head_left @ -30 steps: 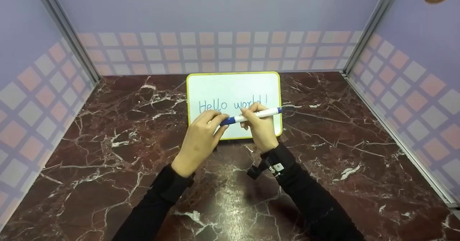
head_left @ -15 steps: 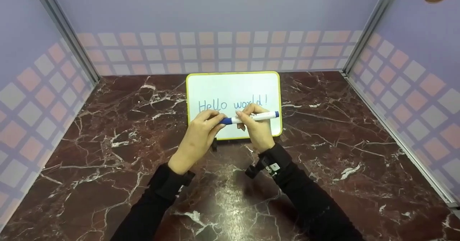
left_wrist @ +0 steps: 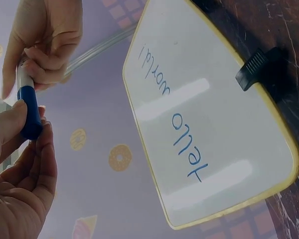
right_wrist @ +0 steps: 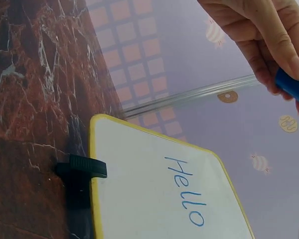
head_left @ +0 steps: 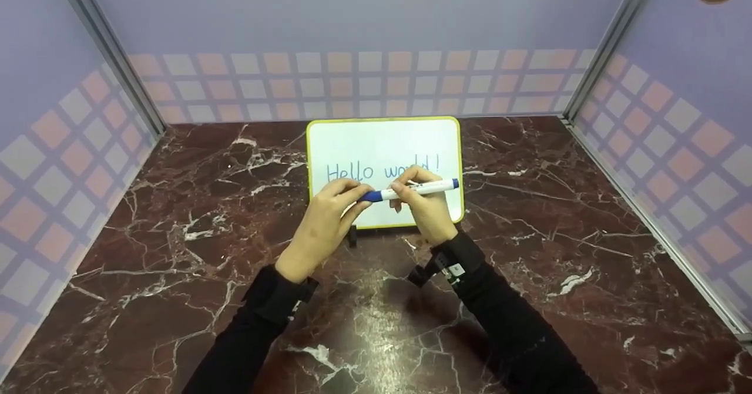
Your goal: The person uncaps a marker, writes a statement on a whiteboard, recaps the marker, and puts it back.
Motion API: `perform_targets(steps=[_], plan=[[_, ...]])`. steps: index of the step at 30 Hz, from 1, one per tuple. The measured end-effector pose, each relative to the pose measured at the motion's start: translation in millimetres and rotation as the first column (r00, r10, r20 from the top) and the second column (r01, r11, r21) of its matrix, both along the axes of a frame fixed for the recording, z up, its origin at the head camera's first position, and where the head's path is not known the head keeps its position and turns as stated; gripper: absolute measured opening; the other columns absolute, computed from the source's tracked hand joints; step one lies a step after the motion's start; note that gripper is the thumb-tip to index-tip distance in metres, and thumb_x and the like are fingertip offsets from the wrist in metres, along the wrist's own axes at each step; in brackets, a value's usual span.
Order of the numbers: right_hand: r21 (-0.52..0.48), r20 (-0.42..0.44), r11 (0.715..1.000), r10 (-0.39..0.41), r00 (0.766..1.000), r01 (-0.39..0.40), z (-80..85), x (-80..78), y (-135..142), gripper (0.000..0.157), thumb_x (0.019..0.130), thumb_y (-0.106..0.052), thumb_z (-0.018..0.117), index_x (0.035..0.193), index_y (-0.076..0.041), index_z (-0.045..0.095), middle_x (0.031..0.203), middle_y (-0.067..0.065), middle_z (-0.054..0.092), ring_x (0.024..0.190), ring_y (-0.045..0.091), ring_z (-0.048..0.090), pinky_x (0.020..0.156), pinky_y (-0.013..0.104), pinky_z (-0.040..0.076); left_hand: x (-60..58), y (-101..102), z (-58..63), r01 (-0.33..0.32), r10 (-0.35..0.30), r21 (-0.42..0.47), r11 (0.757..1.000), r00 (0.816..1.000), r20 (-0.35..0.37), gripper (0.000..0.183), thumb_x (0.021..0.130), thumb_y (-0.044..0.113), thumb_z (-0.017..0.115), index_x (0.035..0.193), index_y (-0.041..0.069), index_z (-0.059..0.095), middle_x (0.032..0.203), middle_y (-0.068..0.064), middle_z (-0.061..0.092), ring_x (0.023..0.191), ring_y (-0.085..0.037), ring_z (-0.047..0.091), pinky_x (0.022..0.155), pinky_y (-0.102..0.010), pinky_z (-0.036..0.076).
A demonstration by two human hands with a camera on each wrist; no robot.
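A white marker with a blue cap (head_left: pixel 372 196) is held level in front of the whiteboard (head_left: pixel 382 141), spanning both hands. My left hand (head_left: pixel 320 224) pinches the cap between thumb and fingers. The barrel (head_left: pixel 437 186) rests in my right hand (head_left: pixel 432 212), whose thumb and fingers grip it. In the left wrist view the cap (left_wrist: pixel 31 117) covers the marker's end, against the white barrel (left_wrist: pixel 24 77). Blue handwriting (left_wrist: pixel 182 144) on the board reads "Hello world!"; my right fingers overlap part of it in the head view.
The yellow-framed board leans upright on a black stand clip (right_wrist: pixel 87 166), near the back of the dark red marbled table (head_left: pixel 176 300). Purple walls with pink and white checks (head_left: pixel 235 88) enclose the back and sides. Black bands with small cameras (head_left: pixel 452 265) sit on the wrists.
My left hand has drawn slightly left and down, uncovering the black clip. The marker dipped a little and rose again in my right hand. Both hands keep their hold on it.
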State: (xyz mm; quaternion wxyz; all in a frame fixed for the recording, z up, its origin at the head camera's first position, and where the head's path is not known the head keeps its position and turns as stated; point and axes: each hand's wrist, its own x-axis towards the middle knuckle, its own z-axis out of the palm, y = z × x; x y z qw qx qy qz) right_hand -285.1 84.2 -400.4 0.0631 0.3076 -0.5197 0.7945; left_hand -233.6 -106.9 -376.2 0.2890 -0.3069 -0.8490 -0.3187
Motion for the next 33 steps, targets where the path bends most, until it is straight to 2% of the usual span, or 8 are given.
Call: perform_targets(steps=[6, 10, 12, 15, 18, 23, 27, 33], plan=[[-0.072, -0.019, 0.982, -0.176, 0.984, 0.174, 6.0, -8.6, 11.7, 0.032, 0.082, -0.025, 0.081, 0.108, -0.016, 0.066, 0.093, 0.0, 0.071, 0.086, 0.016, 0.067, 0.076, 0.025, 0.056, -1.3, -5.4, 1.7, -0.065, 0.065, 0.001, 0.998, 0.998, 0.005, 0.024, 0.096, 0.014, 0.063, 0.112, 0.0, 0.073, 0.105, -0.015, 0.067, 0.098, -0.026, 0.065, 0.084, -0.032, 0.06], [-0.062, -0.135, 0.928, -0.372, 0.918, 0.367, 7.9, -15.0, 23.5, 0.033, 0.082, -0.004, 0.077, 0.113, -0.008, 0.066, 0.103, 0.002, 0.071, 0.099, 0.018, 0.065, 0.092, 0.033, 0.052, -3.1, -8.5, 2.1, -0.109, 0.109, -0.012, 0.994, 0.994, -0.015, 0.024, 0.095, 0.014, 0.063, 0.112, -0.001, 0.072, 0.105, -0.016, 0.067, 0.099, -0.028, 0.065, 0.085, -0.034, 0.06], [-0.004, -0.286, 0.883, -0.451, 0.846, 0.469, 7.4, -17.6, 27.7, 0.035, 0.078, 0.004, 0.077, 0.111, -0.001, 0.067, 0.105, 0.006, 0.071, 0.106, 0.02, 0.062, 0.1, 0.037, 0.049, -4.4, -9.8, 1.6, -0.128, 0.127, -0.027, 0.991, 0.992, -0.025, 0.024, 0.096, 0.013, 0.063, 0.112, -0.001, 0.072, 0.105, -0.016, 0.067, 0.098, -0.028, 0.065, 0.086, -0.034, 0.06], [0.072, -0.559, 0.77, -0.495, 0.665, 0.634, 5.2, -19.5, 29.9, 0.04, 0.069, 0.001, 0.086, 0.106, 0.002, 0.071, 0.105, 0.01, 0.071, 0.109, 0.024, 0.06, 0.105, 0.039, 0.046, -6.6, -11.1, -0.1, -0.146, 0.144, -0.047, 0.988, 0.989, -0.035, 0.024, 0.095, 0.013, 0.064, 0.112, -0.001, 0.072, 0.105, -0.015, 0.066, 0.099, -0.028, 0.065, 0.087, -0.035, 0.059], [0.089, -0.757, 0.675, -0.433, 0.491, 0.733, 2.4, -19.1, 27.3, 0.041, 0.064, -0.005, 0.091, 0.102, -0.005, 0.075, 0.103, 0.012, 0.073, 0.107, 0.028, 0.06, 0.104, 0.04, 0.047, -8.7, -11.9, -2.0, -0.161, 0.158, -0.065, 0.985, 0.987, -0.041, 0.024, 0.095, 0.013, 0.064, 0.112, -0.001, 0.072, 0.105, -0.015, 0.066, 0.1, -0.028, 0.065, 0.089, -0.035, 0.059], [0.076, -0.903, 0.594, -0.299, 0.308, 0.801, 0.0, -15.9, 19.5, 0.041, 0.065, -0.004, 0.09, 0.103, -0.008, 0.076, 0.1, 0.009, 0.073, 0.1, 0.029, 0.062, 0.091, 0.041, 0.052, -9.7, -12.9, -3.2, -0.176, 0.172, -0.083, 0.981, 0.984, -0.055, 0.024, 0.095, 0.013, 0.065, 0.112, -0.002, 0.072, 0.105, -0.016, 0.066, 0.1, -0.029, 0.065, 0.09, -0.035, 0.059], [0.036, -0.947, 0.526, -0.254, 0.197, 0.85, -0.3, -14.2, 16.4, 0.035, 0.069, -0.005, 0.088, 0.102, -0.009, 0.077, 0.096, 0.007, 0.073, 0.094, 0.026, 0.064, 0.081, 0.038, 0.055, -9.5, -12.3, -2.3, -0.17, 0.165, -0.09, 0.981, 0.984, -0.064, 0.024, 0.094, 0.014, 0.065, 0.111, -0.002, 0.072, 0.105, -0.016, 0.066, 0.099, -0.03, 0.065, 0.089, -0.036, 0.059], [-0.007, -0.956, 0.493, -0.257, 0.138, 0.87, 0.2, -13.0, 14.1, 0.021, 0.078, -0.003, 0.082, 0.098, -0.008, 0.078, 0.091, 0.006, 0.074, 0.087, 0.024, 0.066, 0.076, 0.035, 0.057, -9.1, -11.9, -1.5, -0.16, 0.156, -0.089, 0.983, 0.986, -0.055, 0.024, 0.094, 0.014, 0.065, 0.111, -0.002, 0.072, 0.105, -0.015, 0.066, 0.098, -0.029, 0.065, 0.087, -0.036, 0.059]])
